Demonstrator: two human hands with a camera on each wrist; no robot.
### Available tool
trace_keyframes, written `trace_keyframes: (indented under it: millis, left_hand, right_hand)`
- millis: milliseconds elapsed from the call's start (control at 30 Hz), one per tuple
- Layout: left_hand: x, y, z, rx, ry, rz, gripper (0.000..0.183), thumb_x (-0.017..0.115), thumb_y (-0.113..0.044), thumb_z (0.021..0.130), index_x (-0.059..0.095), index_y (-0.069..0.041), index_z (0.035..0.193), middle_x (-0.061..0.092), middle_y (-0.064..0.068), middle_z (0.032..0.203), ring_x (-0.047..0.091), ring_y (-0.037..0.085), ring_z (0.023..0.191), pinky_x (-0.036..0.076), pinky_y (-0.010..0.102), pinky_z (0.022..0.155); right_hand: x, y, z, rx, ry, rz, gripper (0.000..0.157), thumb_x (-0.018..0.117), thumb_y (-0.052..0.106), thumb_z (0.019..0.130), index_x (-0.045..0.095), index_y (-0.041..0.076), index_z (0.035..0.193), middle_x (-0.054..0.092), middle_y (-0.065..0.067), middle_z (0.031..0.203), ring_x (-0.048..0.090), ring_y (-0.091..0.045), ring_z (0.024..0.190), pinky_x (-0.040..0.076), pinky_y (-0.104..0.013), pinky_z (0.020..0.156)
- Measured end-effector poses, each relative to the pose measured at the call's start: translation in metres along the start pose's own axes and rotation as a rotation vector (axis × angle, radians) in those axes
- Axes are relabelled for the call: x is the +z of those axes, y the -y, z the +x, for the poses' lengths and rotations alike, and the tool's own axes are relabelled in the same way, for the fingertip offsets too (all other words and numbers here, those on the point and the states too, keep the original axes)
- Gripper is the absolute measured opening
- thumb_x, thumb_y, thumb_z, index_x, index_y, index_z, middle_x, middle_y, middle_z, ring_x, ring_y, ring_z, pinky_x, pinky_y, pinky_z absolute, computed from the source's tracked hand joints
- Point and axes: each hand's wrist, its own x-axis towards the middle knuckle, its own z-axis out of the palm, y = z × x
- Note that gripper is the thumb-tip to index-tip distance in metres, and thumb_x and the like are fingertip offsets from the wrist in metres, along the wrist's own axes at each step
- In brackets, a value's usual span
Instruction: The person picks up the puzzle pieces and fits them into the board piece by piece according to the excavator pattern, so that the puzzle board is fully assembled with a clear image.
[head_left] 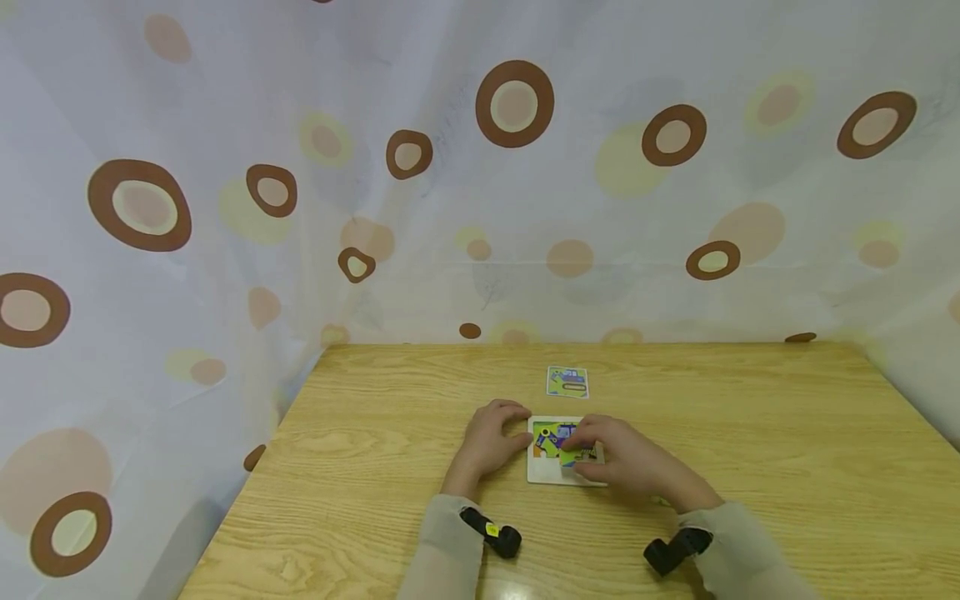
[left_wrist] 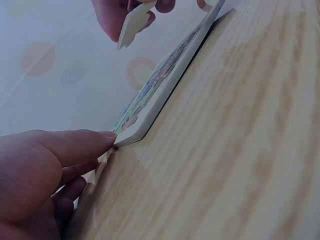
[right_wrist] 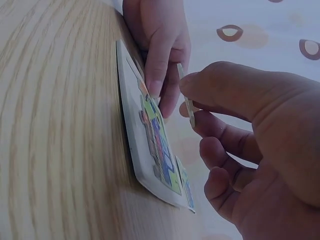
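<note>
A white-rimmed puzzle board (head_left: 546,475) lies flat on the table, partly filled with a colourful vehicle picture. My left hand (head_left: 491,437) is at its left side, with the thumb touching the rim near a corner, as the left wrist view shows. Above the board, my right hand (head_left: 630,458) pinches a thin flat puzzle piece (left_wrist: 134,24) between thumb and fingers. In the right wrist view that piece (right_wrist: 188,102) is seen nearly edge-on, raised clear of the board. My right fingers cover part of the board's right side in the head view.
A small square picture card (head_left: 567,382) with a similar design lies behind the board on the wooden table (head_left: 390,417). A small green bit (head_left: 660,501) shows beside the right wrist. A white curtain (head_left: 420,67) with brown rings hangs behind the table and along its left.
</note>
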Motion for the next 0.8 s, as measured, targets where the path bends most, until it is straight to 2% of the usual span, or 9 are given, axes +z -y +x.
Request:
trace_keyframes:
  millis: [200, 400, 633, 800]
  left_hand:
    - [0.0, 0.001, 0.0, -0.002, -0.003, 0.0, 0.032, 0.071, -0.024, 0.092, 0.07, -0.016, 0.123, 0.057, 0.0, 0.131, 0.047, 0.028, 0.126, 0.036, 0.047, 0.108]
    - [-0.001, 0.001, 0.001, -0.005, -0.001, -0.001, 0.032, 0.072, -0.024, 0.092, 0.07, -0.016, 0.122, 0.058, 0.001, 0.131, 0.047, 0.028, 0.126, 0.036, 0.046, 0.108]
    - [-0.001, 0.001, 0.0, 0.004, 0.0, -0.003, 0.031, 0.071, -0.023, 0.092, 0.07, -0.015, 0.122, 0.058, 0.001, 0.13, 0.048, 0.028, 0.125, 0.036, 0.047, 0.107]
    - [-0.002, 0.0, 0.0, 0.008, -0.004, 0.003, 0.032, 0.072, -0.023, 0.092, 0.07, -0.015, 0.122, 0.058, 0.001, 0.13, 0.048, 0.028, 0.125, 0.036, 0.047, 0.107]
  right_hand:
    - [0.006, 0.002, 0.008, -0.022, 0.019, 0.01, 0.019, 0.071, 0.013, 0.091, 0.074, 0.011, 0.109, 0.063, 0.003, 0.105, 0.059, -0.018, 0.094, 0.053, -0.036, 0.08]
    - [0.013, 0.003, 0.016, -0.021, 0.041, 0.043, 0.017, 0.072, 0.009, 0.089, 0.075, 0.012, 0.105, 0.064, 0.002, 0.1, 0.058, -0.019, 0.088, 0.051, -0.035, 0.075]
    - [0.022, 0.0, 0.023, -0.021, 0.062, 0.069, 0.016, 0.072, 0.012, 0.09, 0.074, 0.012, 0.106, 0.063, 0.003, 0.1, 0.059, -0.015, 0.086, 0.053, -0.029, 0.074]
    - [0.024, 0.001, 0.026, -0.02, 0.069, 0.071, 0.016, 0.072, 0.014, 0.091, 0.074, 0.012, 0.107, 0.064, 0.003, 0.1, 0.06, -0.015, 0.087, 0.053, -0.031, 0.074]
